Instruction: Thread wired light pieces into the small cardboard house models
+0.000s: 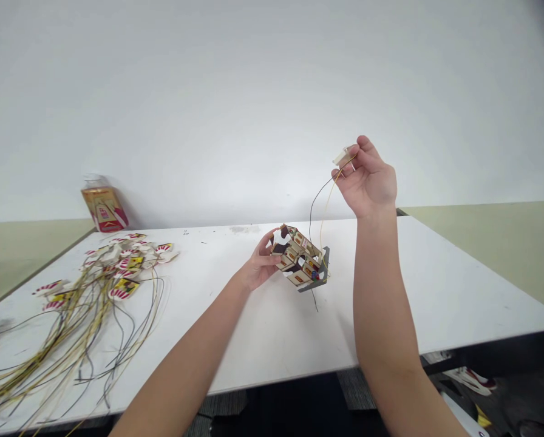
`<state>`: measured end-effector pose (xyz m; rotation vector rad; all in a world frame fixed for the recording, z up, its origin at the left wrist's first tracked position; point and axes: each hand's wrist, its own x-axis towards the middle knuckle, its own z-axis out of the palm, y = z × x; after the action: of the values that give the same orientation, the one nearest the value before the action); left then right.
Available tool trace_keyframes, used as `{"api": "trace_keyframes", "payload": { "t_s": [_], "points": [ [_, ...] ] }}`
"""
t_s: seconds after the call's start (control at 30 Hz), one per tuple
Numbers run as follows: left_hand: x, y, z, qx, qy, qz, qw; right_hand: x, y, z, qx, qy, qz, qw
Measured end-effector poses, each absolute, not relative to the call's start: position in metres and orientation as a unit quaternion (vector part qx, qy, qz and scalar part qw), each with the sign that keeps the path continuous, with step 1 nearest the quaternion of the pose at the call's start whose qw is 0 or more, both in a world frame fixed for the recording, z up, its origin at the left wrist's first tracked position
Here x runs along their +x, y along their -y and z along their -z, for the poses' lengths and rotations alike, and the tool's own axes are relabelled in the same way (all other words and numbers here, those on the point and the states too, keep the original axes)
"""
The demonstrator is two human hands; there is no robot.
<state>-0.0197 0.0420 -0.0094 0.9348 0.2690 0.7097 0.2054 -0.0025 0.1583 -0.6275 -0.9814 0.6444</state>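
White wall [272, 91] fills the upper background, plain and softly lit. Below it spreads a white table [454, 285], its top lightly marked near the back edge. Across its left side lies a loose heap of wired pieces [125, 287], with red-and-white stripes and yellow patches on the pieces and long yellow and black strands [96, 315] trailing toward the near left corner. A bottle [103, 206], gold and red with a clear top, stands at the back left corner, near the wall. At the lower right, a shoe [475, 379] partly shows beneath the table.

The right hand [367, 173] is raised well above the table, fingertips pinching a small piece and its leads. The left hand [259, 267] grasps a wooden model building [297, 258] by its left side, fingers around the edge. That model is tilted over the middle of the table, with a grey base [309, 286] facing right and downward.

The small cream piece [342, 158] sits at the right fingertips. A black wire [312, 203] and a yellow wire [325, 212] run from there down to the model, and a short dark wire end [315, 300] hangs below the base.
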Motion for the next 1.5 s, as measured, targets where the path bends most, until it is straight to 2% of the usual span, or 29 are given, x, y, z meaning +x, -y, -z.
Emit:
{"api": "trace_keyframes", "payload": {
  "t_s": [0.8,1.13,1.5],
  "points": [
    [-0.023,-0.041,0.008,0.436,-0.071,-0.285,0.851,0.224,-0.021,-0.140,-0.261,0.384,-0.311,0.829],
    [-0.022,-0.039,0.004,0.421,-0.063,-0.273,0.863,0.235,-0.027,-0.133,-0.303,0.420,-0.245,0.820],
    [-0.021,-0.044,0.010,0.359,-0.097,-0.341,0.864,0.211,-0.005,-0.152,-0.264,0.422,-0.275,0.822]
  ]
}}
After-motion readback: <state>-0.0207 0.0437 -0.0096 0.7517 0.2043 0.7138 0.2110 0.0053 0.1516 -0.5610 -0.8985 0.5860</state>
